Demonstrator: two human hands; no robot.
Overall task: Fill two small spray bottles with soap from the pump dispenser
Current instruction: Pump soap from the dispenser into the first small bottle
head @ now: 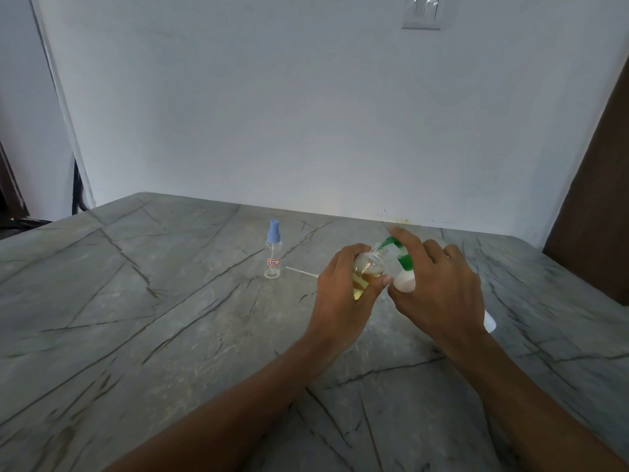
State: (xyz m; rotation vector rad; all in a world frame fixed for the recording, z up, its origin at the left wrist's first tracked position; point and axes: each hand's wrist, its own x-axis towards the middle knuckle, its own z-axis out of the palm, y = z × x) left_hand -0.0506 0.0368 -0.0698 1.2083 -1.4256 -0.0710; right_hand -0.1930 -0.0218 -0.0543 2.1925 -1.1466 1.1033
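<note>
A person's left hand (343,284) grips a small open bottle (369,267), partly filled with yellowish liquid, above a grey veined table (170,318). The bottle's neck tilts to meet the green spout (388,242) of a white pump dispenser (405,282). The right hand (439,287) wraps around the tilted dispenser, its index finger lying over the pump head. A second spray bottle (273,255), clear with a blue cap on, stands upright on the table well to the left. A thin white tube (301,271) lies between it and the left hand. A light switch (422,11) is mounted on the wall behind.
</note>
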